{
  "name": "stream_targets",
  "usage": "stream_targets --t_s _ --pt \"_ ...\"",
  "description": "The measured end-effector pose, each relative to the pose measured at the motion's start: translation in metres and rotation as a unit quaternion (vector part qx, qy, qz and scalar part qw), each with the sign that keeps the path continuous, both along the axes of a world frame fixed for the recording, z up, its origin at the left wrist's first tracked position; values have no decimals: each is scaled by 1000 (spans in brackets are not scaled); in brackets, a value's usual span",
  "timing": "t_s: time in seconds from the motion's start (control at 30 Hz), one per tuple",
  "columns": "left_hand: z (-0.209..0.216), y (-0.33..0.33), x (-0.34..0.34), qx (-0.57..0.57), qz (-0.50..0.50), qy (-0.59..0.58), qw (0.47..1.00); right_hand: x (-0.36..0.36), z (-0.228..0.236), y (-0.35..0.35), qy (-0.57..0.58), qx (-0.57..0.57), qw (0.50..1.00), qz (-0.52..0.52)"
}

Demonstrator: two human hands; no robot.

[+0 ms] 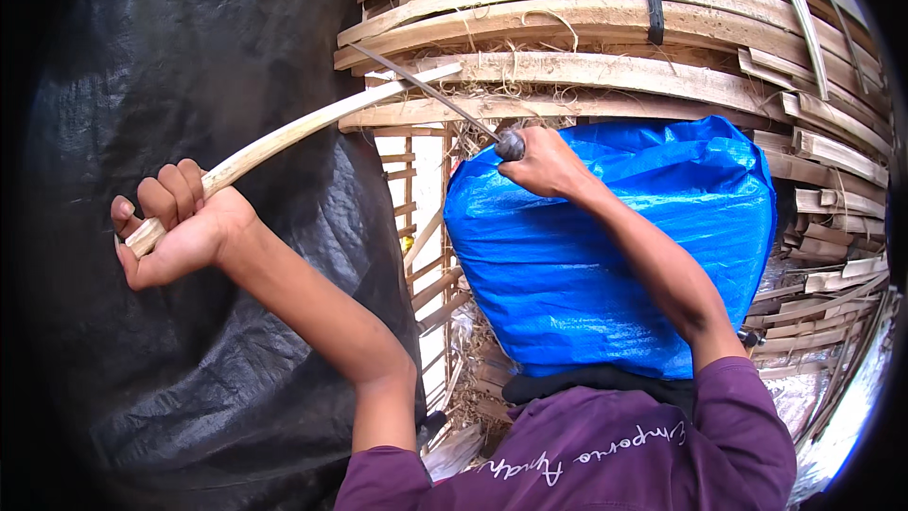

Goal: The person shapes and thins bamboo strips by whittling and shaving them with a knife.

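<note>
Out to the left, my left hand (184, 222) is closed around the lower end of a long, pale, slightly curved wooden strip (307, 128). The strip slants up and to the right, its far end lying by the wooden slats. My right hand (544, 161) grips a knife (449, 102) by its dark rounded handle. The long thin blade points up and left and crosses the strip near its far end; whether the edge bites into the wood cannot be made out. A blue tarp (605, 255) covers my lap beneath the right forearm.
Long pale wooden slats (605, 71) run across the far side, with curly shavings among them and a dark band (653, 5) round some. More slats (842, 199) pile up at the right. A black plastic sheet (227, 66) hangs along the left, beside a slatted frame (430, 265).
</note>
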State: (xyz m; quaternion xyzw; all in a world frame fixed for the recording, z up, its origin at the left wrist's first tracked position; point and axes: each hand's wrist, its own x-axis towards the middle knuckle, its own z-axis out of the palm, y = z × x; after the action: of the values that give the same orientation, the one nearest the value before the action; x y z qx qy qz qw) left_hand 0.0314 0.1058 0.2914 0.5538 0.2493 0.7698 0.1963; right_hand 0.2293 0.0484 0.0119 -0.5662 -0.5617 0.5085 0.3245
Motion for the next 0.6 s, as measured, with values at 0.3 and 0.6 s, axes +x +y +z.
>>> stream_targets --t_s 0.3,0.6 --pt "1 16 -20 -30 18 -47 998 36 -57 -11 -55 -149 986 -56" --pt "3 12 -24 -28 69 -59 995 6 21 -15 -21 16 999 41"
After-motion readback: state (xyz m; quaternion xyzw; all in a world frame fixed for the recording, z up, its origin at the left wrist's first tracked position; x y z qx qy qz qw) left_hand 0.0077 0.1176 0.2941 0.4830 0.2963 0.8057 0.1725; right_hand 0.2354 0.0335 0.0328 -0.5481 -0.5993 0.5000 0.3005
